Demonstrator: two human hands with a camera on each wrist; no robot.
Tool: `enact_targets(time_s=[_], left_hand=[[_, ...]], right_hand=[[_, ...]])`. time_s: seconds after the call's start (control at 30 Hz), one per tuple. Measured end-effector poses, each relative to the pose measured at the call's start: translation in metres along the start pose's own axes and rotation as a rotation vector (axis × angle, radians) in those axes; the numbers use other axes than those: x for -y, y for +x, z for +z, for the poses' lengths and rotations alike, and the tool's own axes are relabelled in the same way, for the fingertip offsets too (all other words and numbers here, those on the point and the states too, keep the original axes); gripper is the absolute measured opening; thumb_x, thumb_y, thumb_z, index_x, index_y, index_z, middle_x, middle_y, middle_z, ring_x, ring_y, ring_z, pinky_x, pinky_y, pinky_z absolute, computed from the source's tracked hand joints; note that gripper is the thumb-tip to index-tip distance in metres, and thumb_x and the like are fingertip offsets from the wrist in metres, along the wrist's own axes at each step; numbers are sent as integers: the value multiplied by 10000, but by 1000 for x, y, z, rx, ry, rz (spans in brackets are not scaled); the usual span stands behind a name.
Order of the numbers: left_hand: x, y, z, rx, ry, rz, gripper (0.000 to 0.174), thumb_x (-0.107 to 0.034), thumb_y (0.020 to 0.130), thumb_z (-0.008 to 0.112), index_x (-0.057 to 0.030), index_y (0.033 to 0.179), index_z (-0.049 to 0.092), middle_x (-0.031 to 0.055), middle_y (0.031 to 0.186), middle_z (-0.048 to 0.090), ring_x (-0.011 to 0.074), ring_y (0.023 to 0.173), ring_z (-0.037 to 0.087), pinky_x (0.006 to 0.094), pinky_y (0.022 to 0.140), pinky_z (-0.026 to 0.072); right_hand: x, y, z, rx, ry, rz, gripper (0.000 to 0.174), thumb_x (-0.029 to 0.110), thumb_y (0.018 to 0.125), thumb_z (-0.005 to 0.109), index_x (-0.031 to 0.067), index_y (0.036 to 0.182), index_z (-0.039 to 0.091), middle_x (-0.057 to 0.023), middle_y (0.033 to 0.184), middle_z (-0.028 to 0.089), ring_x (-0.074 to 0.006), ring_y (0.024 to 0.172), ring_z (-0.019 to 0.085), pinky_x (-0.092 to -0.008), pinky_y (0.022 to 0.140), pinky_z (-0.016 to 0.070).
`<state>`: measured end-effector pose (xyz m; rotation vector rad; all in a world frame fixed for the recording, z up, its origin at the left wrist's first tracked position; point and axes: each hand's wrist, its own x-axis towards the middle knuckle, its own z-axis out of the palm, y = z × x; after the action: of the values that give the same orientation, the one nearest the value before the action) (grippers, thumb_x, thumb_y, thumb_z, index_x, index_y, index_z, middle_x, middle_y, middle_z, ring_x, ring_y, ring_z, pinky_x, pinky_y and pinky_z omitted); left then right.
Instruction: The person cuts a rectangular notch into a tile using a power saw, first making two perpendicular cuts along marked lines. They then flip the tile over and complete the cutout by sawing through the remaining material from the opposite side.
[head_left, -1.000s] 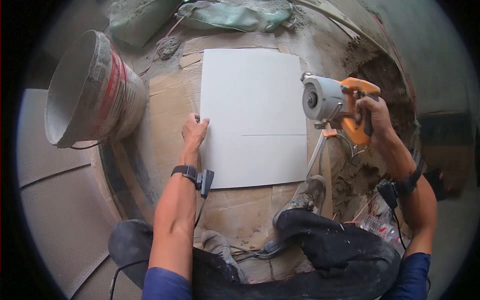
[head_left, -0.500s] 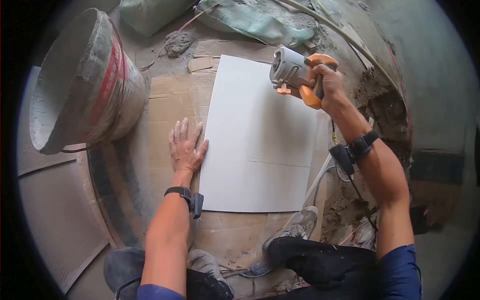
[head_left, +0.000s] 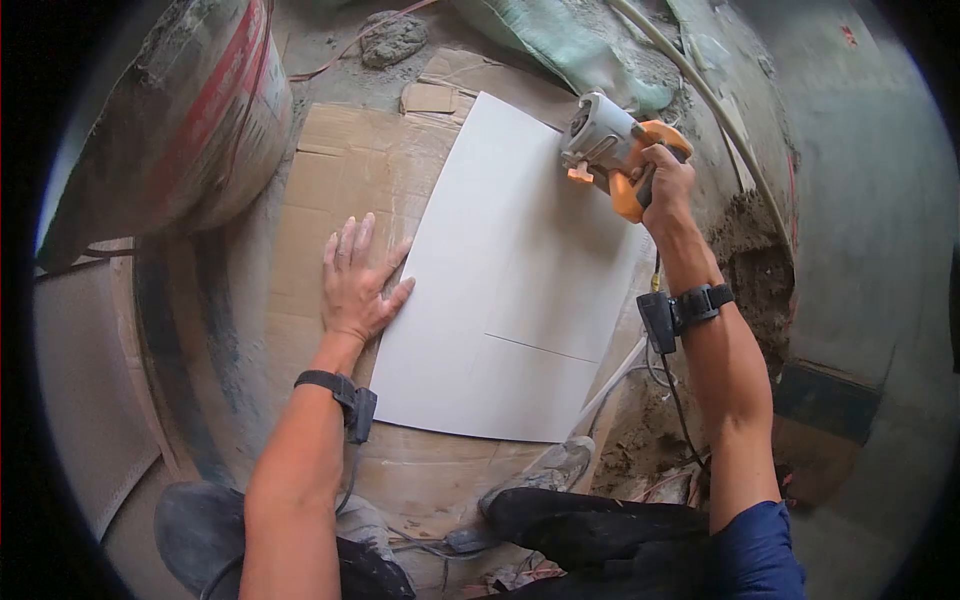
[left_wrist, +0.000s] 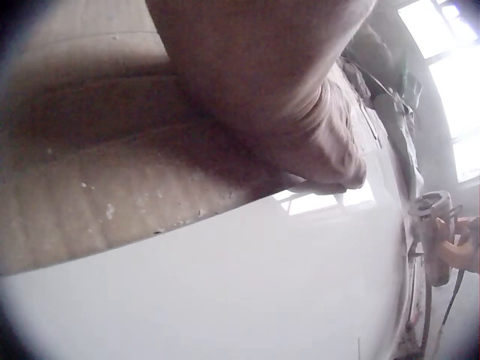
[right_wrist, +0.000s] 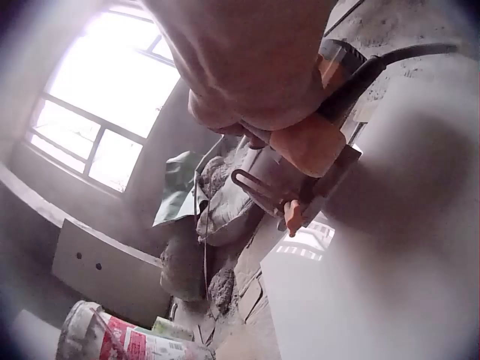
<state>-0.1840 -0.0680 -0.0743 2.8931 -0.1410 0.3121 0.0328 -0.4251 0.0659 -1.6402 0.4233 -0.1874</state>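
A white tile (head_left: 480,290) with a thin dark straight line (head_left: 540,347) near its close end lies on flattened cardboard (head_left: 330,160). My left hand (head_left: 360,285) rests on the cardboard with its fingers spread, thumb and forefinger right at the tile's left edge. In my right hand (head_left: 665,185) is an orange and grey handheld tile cutter (head_left: 600,135), gripped by its rear handle. It is held over the tile's far right part, where a soft shadow falls. The right wrist view shows the cutter's orange knob (right_wrist: 292,216) near the glossy tile.
A large dirty bucket (head_left: 215,120) stands at the left. Behind the cardboard are a lump of mortar (head_left: 393,40) and a green woven sack (head_left: 560,45). A hose (head_left: 705,95) runs along the right, past a patch of wet-looking mortar (head_left: 755,275). A shoe (head_left: 545,470) is close to the tile's near edge.
My left hand has gone from curling at the tile's edge to lying spread on the cardboard. The tile cutter has moved from right of the tile to over its far right part. The head view has shifted.
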Motion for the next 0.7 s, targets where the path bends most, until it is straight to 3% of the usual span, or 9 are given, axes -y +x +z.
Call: enact_targets(time_s=[0.1,0.2,0.53,0.7], left_hand=[[1,1,2,-2,14,5,527,-597,896,551,-411,1388,580,116,1582,357,335,1474,274,526,1219,181],[0,2,-2,54,-46,-19,554,-599,899,540,-373,1403,583,144,1595,339,361,1485,253,533,1225,138],[-3,5,-3,83,-66,-44,563,-562,876,585,-381,1409,576,139,1601,329,357,1487,251,530,1226,137],[-1,6,-3,102,-78,-47,568,-555,868,593,-393,1412,569,125,1610,317,353,1488,250,530,1228,134]], right_hand=[[0,3,1,3,23,28,233,68,802,654,-2,1024,631,-67,795,629,-163,610,612,-346,553,510],[1,0,5,-17,45,26,227,56,807,645,0,1027,628,-65,802,628,-166,618,617,-344,558,514],[-1,5,4,-13,15,56,223,54,829,633,-10,1042,617,-64,801,625,-163,604,598,-336,586,529],[-4,8,6,0,14,46,235,59,839,645,-6,1064,617,-73,904,621,-169,688,623,-353,647,551]])
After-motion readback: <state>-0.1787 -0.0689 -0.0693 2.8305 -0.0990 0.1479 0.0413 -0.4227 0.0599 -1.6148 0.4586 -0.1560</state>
